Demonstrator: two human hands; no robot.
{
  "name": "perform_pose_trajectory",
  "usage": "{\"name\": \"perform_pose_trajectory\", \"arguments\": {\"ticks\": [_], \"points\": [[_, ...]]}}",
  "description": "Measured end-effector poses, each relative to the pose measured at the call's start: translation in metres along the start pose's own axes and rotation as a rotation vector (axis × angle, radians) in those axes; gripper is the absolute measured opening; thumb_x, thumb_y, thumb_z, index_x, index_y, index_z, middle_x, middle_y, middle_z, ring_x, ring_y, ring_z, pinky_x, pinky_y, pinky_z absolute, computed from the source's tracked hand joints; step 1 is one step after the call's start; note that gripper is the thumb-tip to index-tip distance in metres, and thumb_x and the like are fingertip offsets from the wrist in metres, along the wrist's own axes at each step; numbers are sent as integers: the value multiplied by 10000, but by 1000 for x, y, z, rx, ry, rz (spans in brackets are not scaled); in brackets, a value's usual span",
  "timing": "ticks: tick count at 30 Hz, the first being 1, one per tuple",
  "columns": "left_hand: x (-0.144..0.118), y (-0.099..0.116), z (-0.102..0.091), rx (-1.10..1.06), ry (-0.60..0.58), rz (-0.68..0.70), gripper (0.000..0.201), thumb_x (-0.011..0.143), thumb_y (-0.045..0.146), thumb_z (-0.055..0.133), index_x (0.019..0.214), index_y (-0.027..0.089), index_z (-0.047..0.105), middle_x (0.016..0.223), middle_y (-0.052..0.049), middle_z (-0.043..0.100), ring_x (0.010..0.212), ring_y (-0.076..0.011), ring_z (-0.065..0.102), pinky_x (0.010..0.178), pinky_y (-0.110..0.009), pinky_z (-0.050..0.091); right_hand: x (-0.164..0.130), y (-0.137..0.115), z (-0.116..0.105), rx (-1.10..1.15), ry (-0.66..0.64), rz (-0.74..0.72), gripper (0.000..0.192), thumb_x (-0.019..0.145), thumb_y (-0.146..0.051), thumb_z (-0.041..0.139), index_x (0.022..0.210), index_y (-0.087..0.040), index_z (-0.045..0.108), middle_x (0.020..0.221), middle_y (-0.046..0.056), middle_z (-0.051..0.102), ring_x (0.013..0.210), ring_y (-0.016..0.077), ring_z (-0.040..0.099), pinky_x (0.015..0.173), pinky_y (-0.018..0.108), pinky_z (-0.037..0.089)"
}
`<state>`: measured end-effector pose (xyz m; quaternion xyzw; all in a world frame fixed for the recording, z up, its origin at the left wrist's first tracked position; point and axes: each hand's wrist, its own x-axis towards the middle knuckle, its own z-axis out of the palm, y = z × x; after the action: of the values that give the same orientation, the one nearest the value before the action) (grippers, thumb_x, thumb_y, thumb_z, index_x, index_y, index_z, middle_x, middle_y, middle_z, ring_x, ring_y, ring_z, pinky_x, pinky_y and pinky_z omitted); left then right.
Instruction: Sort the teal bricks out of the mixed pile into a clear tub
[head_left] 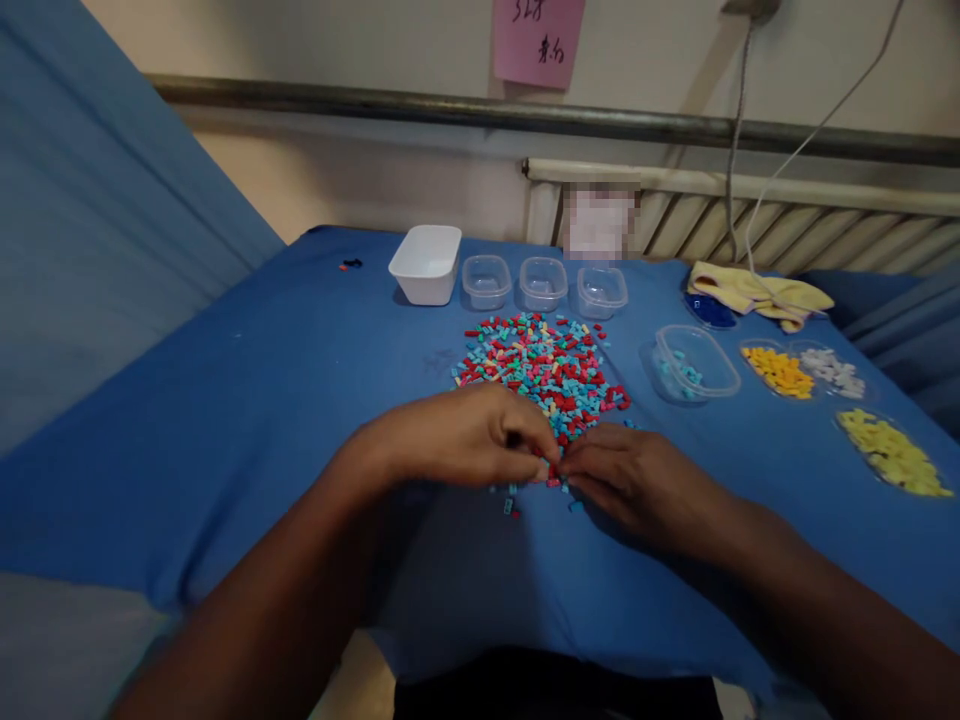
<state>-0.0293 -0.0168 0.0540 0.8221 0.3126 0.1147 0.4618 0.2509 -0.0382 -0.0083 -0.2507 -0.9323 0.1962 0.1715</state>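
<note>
Pile of small pieces (536, 355) on blue cloth (300, 380): mixed colours, loose. Left hand (472, 435) and right hand (637, 475) at pile's near edge, fingertips nearly meeting; cannot tell whether either pinches piece. Stray pieces (508, 507) just nearer wearer than pile. Advisable: light fingertip pinch, wrists high, lest strays scatter.

Pieces (551, 365) on cloth (330, 350), tubs (543, 298) behind, towel (757, 291) right
</note>
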Motion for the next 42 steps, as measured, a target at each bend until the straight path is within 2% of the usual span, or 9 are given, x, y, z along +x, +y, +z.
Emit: {"name": "perform_pose_trajectory", "arguments": {"ticks": [5,13,22,25,29,32,36,39,42], "points": [[0,13,25,468,-32,-97,114,893,130,744,853,233,774,834,-8,773,723,-174,660,632,-298,378,-2,-2,-3,-26,-60,37,168,1124,-268,642,1148,-184,785,1070,107,796,1002,259,743,881,396,581],[3,15,31,577,13,-154,170,924,117,672,790,204,732,800,-45,739,646,-182,566,618,-347,301,0,-5,0,-93,-119,33,140,1102,-220,659,1080,-191,794,1013,87,792,952,246,731,838,377,550],[-1,2,16,381,18,-38,153,1011,174,636,971,225,775,946,-15,755,829,-176,654,727,-301,410,3,-9,6,-226,-140,16,254,1160,-251,546,1015,-174,740,945,68,734,806,184,640,707,344,425],[-2,-1,11,347,51,-35,114,1006,201,653,950,217,751,931,-15,725,804,-171,624,714,-299,408,6,-12,1,-219,-170,-5,295,1177,-234,517,967,-185,718,937,45,709,788,169,606,683,350,383],[-2,-4,7,313,42,-89,122,1007,222,638,911,205,712,829,-2,670,699,-155,547,644,-297,360,7,-16,-3,-214,-217,-19,163,1132,-151,588,1052,-194,723,990,35,718,823,170,606,685,350,375],[-1,-7,7,271,50,-102,120,999,215,622,928,201,719,820,-2,676,697,-151,558,649,-287,370,7,-15,5,-262,-154,-18,197,1117,-136,579,985,-183,718,938,54,706,789,182,578,676,363,377],[0,-13,6,250,87,-77,149,978,194,624,1040,196,759,940,-17,734,784,-161,623,712,-282,433,9,-12,12,-254,-74,-35,235,1121,-153,565,943,-174,718,899,56,687,758,179,560,672,360,378],[0,-16,5,274,101,-16,231,984,157,593,1116,183,781,1049,-51,755,891,-178,661,811,-296,482,11,-13,7,-233,-90,-43,237,1125,-155,579,944,-170,732,895,48,695,747,170,567,665,349,365],[1,-18,1,295,136,31,227,1018,174,569,1075,170,789,1042,-75,750,961,-198,668,894,-316,497,14,-17,3,-220,-136,-2,223,1130,-148,587,993,-174,760,931,49,725,773,163,604,675,330,375]]}}
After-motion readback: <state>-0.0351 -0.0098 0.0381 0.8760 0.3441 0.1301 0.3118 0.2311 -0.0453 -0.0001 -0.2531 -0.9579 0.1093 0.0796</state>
